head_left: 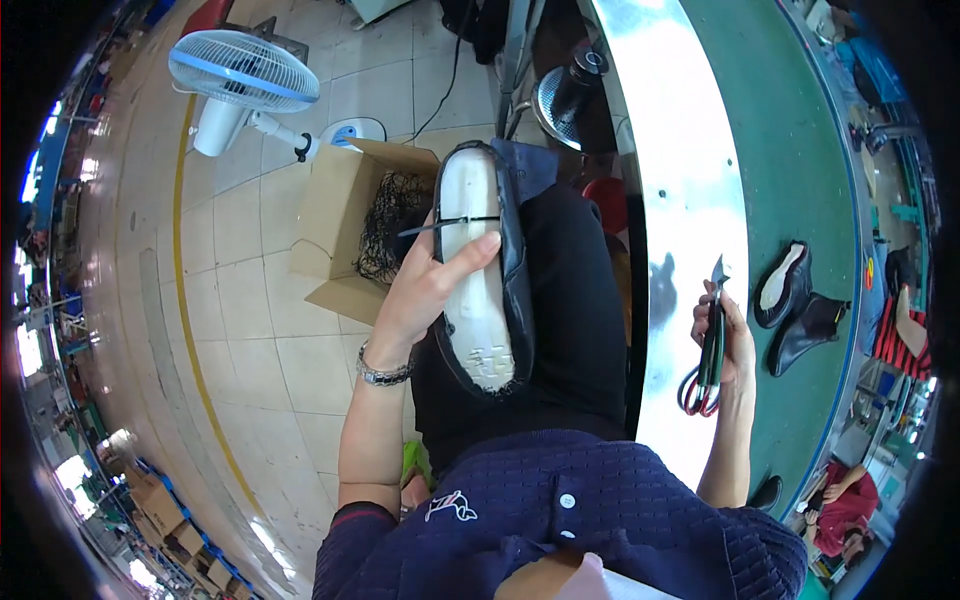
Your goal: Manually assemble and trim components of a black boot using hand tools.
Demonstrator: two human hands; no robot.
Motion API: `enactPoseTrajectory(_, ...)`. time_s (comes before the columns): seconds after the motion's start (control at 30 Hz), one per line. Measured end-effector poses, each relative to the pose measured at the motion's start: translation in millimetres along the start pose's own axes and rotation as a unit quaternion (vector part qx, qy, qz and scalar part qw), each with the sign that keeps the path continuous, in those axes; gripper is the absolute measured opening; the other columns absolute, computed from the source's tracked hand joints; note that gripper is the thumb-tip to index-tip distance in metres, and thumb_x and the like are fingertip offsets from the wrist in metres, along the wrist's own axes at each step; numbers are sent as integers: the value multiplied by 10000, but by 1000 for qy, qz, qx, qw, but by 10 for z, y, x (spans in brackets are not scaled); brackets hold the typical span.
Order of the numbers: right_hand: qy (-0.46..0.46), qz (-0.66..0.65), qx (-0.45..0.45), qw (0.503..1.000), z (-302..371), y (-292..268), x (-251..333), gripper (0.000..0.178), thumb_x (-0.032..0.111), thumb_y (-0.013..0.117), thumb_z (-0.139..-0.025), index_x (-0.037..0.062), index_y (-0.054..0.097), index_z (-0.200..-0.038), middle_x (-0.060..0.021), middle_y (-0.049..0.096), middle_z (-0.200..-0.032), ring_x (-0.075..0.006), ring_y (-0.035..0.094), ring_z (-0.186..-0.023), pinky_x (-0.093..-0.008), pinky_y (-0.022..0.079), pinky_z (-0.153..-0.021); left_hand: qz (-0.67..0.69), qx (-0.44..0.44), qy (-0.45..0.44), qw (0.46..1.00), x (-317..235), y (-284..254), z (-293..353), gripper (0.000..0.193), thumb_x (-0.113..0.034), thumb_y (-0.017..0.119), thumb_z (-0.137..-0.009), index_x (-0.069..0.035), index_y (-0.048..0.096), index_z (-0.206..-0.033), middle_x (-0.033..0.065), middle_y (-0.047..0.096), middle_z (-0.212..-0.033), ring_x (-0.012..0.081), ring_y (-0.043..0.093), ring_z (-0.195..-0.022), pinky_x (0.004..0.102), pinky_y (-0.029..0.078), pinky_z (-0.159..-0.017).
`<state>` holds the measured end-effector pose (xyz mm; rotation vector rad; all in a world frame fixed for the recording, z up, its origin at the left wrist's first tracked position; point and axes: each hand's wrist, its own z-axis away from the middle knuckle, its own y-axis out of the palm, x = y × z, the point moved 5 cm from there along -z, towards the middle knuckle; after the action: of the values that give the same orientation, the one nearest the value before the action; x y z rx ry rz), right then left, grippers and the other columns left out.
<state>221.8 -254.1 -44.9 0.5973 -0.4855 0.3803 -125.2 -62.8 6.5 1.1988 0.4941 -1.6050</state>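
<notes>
left fingers (470, 263) wrap 1 shoe (483, 330) | right fingers (735, 318) grip cutters (713, 345), count unclear | 2 boots (803, 338)

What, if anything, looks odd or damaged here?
The shoe in the left hand: a thin dark strip crosses its pale underside and juts past the edge, and the end nearest the wearer looks rough. Whether that is damage, I can't tell.

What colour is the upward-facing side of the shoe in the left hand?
The shoe is mostly white there, edged black, in the head view.
</notes>
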Motion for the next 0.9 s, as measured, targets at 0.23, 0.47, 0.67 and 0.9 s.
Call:
enactPoseTrajectory(0.23, 66, 324, 203, 922, 207, 1272, -131, 746, 167, 634, -878, 16, 240, -1493, -142, 675, -740, -190, 633, -552, -171, 327, -346, -90, 16, 38, 995, 23, -32, -111, 553, -350, 694, -863, 19, 481, -1214, 97, 626, -992, 149, 609, -883, 294, 494, -803)
enactPoseTrajectory(0.47, 88, 421, 244, 869, 323, 2180, -184, 793, 83, 595, -881, 149, 156, -1539, -200, 677, -836, -209, 644, -596, -178, 359, -368, -68, 43, -1, 997, 39, -76, -203, 650, -387, 701, -834, 38, 474, -1271, 128, 670, -924, 212, 647, -878, 320, 490, -840)
enactPoseTrajectory(0.67, 81, 447, 296, 840, 415, 2307, -284, 792, 0, 513, -906, 206, 92, -1545, -272, 624, -1123, -294, 691, -934, -283, 571, -632, -200, -24, 71, 977, 57, -25, -210, 803, -450, 696, -797, 81, 419, -1332, 216, 664, -1047, 316, 656, -987, 369, 478, -905)
enactPoseTrajectory(0.9, 121, 433, 321, 834, 332, 2439, -365, 703, 48, 474, -972, 164, 81, -1542, -298, 579, -1203, -299, 643, -1065, -284, 536, -818, -181, 9, 22, 983, 110, -70, -284, 1009, -504, 620, -849, 123, 127, -1467, 299, 580, -1214, 357, 615, -1104, 346, 465, -953)
